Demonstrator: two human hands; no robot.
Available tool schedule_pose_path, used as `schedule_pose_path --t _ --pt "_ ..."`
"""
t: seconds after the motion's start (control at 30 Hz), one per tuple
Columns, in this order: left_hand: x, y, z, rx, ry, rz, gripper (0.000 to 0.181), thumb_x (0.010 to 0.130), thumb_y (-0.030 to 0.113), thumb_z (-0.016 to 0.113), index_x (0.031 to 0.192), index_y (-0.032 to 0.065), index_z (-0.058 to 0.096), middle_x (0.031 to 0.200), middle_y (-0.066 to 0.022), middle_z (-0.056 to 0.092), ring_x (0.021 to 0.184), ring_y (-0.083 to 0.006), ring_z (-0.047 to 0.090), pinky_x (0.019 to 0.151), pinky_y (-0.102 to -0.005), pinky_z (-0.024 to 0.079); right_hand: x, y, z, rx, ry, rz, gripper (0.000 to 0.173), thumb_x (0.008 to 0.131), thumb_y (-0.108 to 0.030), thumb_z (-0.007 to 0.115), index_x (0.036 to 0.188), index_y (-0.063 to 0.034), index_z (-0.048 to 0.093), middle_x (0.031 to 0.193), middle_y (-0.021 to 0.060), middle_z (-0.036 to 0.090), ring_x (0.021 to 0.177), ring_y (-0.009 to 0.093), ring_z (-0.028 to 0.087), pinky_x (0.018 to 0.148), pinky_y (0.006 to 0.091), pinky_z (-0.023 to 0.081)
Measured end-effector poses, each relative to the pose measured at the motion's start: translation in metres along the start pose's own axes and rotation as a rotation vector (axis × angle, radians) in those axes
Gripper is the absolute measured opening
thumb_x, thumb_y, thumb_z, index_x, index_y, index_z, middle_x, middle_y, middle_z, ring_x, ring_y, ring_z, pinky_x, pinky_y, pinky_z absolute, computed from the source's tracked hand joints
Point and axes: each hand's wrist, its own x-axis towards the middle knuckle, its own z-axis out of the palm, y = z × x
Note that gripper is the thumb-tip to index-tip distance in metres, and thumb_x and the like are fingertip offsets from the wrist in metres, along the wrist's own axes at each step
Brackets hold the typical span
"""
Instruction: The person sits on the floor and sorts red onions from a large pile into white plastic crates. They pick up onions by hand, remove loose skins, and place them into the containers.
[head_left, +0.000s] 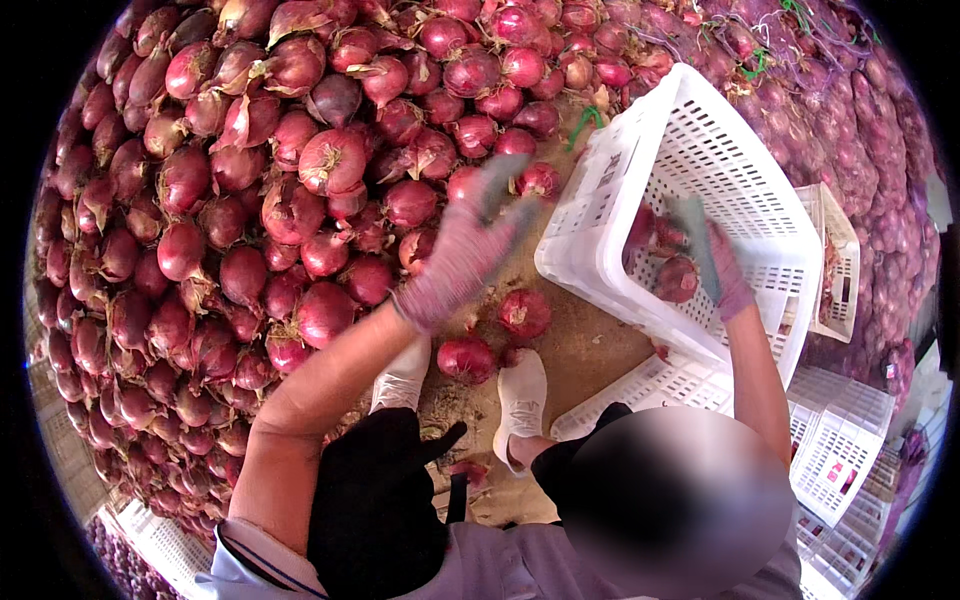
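A large heap of red onions (330, 161) fills the left and top of the head view. My left hand (472, 240), in a pink and grey work glove, is over the heap's right edge. It is blurred, its fingers are spread, and nothing shows in it. A white perforated plastic crate (592, 217) stands tilted at the right. My right hand (709, 255), gloved alike, reaches inside it beside a red onion (676, 279) and a few others. Its fingers are blurred, so a hold cannot be told. Two loose onions (466, 360) lie on the floor by my shoes.
Mesh sacks of onions (840, 142) are stacked at the right. More white crates (844, 446) stand at the lower right, one (844, 262) behind the tilted crate, another (161, 536) at the lower left. Green twine (583, 127) lies by the heap. A blurred round patch covers part of my lap.
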Motion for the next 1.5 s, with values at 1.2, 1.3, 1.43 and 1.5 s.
schedule_pose_path --t 1.2,1.3,1.43,1.5 --pt "0.037 -0.120 -0.131 -0.247 -0.133 -0.252 0.049 0.096 0.036 0.049 0.137 0.0077 0.049 0.130 -0.0083 0.055 0.115 -0.0188 0.056 0.098 -0.0345 0.048 0.120 0.057 0.283 -0.351 0.500 -0.256 0.051 0.080 -0.035 0.072 0.118 -0.0022 0.060 0.111 0.0138 0.064 0.100 0.029 0.061 0.088 0.0397 0.048" --pt "0.050 -0.044 -0.109 -0.406 -0.189 -0.064 0.049 0.100 0.033 0.043 0.135 -0.0001 0.048 0.131 -0.0088 0.055 0.118 -0.0189 0.055 0.103 -0.0357 0.043 0.105 0.015 0.255 -0.229 0.348 -0.414 0.046 0.086 -0.026 0.071 0.120 0.0023 0.059 0.108 0.0080 0.067 0.098 0.015 0.062 0.088 0.0281 0.049" --pt "0.063 0.068 -0.076 -0.243 -0.152 0.269 0.048 0.102 0.035 0.038 0.132 -0.0009 0.051 0.124 -0.0089 0.059 0.113 -0.0152 0.055 0.100 -0.0313 0.044 0.074 -0.110 0.209 0.097 -0.050 -0.419 0.044 0.092 -0.031 0.065 0.123 0.0004 0.059 0.111 0.0043 0.065 0.104 0.011 0.059 0.093 0.0270 0.048" --pt "0.068 0.095 -0.041 -0.150 -0.127 0.418 0.044 0.102 0.032 0.040 0.132 0.0008 0.052 0.120 -0.0084 0.060 0.109 -0.0139 0.056 0.097 -0.0296 0.045 0.057 -0.144 0.163 -0.291 0.037 -0.436 0.034 0.094 -0.028 0.062 0.114 -0.0005 0.065 0.108 0.0047 0.067 0.096 0.013 0.063 0.087 0.0281 0.050"
